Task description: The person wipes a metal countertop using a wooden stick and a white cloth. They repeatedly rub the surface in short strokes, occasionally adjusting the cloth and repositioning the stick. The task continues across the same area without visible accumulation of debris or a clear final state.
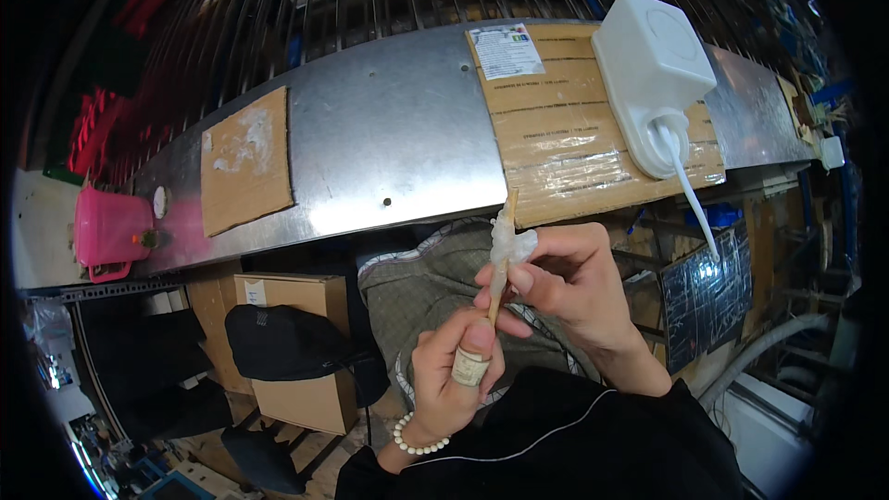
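A thin, light wooden stick [514,198] is held above my lap, tilted up near the front edge of the metal bench. My left hand [440,384] grips its lower end between thumb and fingers; a beige wrap covers that thumb, and a beaded bracelet circles the wrist. Around the stick's upper part clings a whitish, translucent crumpled wad [506,246], whose material I cannot make out. My right hand [588,301] closes on this wad and the stick, with thumb and fingertips pinching. Its fingers partly hide the middle of the stick.
A metal bench [370,139] carries a small white-smeared cardboard piece [245,153] and a larger taped cardboard sheet [556,130]. On that sheet lies a white plastic bottle [653,56] with a long spout. At left is a pink container [113,230]; below, a cardboard box [310,403].
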`<state>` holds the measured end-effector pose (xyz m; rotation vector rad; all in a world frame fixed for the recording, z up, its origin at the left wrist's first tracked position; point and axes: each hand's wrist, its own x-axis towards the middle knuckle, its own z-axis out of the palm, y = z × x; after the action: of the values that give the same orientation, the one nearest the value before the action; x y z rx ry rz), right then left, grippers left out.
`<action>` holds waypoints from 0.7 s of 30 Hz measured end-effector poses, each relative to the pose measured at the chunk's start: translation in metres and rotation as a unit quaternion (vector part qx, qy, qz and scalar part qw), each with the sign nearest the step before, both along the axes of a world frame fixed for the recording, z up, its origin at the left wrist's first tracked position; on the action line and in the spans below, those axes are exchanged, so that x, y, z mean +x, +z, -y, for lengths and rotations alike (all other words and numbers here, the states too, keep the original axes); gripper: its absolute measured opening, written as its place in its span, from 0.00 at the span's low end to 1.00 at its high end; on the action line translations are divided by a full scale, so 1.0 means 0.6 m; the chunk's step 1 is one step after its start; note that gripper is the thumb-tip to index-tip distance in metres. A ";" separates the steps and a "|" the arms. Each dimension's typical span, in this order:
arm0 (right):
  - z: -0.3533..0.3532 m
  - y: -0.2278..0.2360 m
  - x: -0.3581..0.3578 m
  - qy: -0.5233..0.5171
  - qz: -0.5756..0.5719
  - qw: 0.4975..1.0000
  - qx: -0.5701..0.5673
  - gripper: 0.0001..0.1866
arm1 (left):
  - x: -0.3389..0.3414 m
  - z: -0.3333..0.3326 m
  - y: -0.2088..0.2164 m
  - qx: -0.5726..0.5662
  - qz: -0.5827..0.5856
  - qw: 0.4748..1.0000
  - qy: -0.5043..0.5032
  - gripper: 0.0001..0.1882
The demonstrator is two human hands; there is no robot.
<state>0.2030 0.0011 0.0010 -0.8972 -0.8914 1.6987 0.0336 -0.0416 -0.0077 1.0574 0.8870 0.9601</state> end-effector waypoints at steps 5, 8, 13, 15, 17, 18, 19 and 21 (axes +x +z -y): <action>0.003 -0.005 -0.011 -0.015 -0.032 0.999 -0.038 0.13 | 0.000 -0.008 0.002 -0.181 0.266 0.945 -0.049 0.20; -0.004 -0.006 -0.016 -0.004 -0.012 0.999 -0.042 0.13 | 0.007 -0.014 -0.023 -0.280 0.550 0.781 -0.095 0.21; -0.008 0.009 -0.009 0.022 0.073 0.997 0.006 0.14 | 0.002 -0.016 -0.038 -0.240 0.556 0.790 -0.097 0.22; -0.004 0.007 -0.011 0.003 0.042 0.998 0.040 0.13 | -0.001 -0.016 -0.025 -0.191 0.427 0.881 -0.062 0.22; -0.003 0.003 -0.011 -0.001 0.046 0.997 0.058 0.13 | 0.001 -0.016 -0.019 -0.178 0.396 0.900 -0.041 0.22; -0.004 0.002 -0.012 0.003 0.065 0.996 0.059 0.13 | 0.002 -0.015 -0.017 -0.172 0.381 0.908 -0.030 0.22; -0.005 0.001 -0.012 0.008 0.085 0.995 0.060 0.13 | 0.003 -0.014 -0.015 -0.151 0.353 0.923 -0.027 0.23; -0.010 0.003 -0.013 0.015 0.084 0.994 0.069 0.12 | 0.006 -0.013 -0.011 -0.110 0.295 0.949 -0.021 0.24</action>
<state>0.1952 0.0069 0.0031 -0.9479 -1.1256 1.5829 0.0370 -0.0340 -0.0146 0.5435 0.4544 1.0366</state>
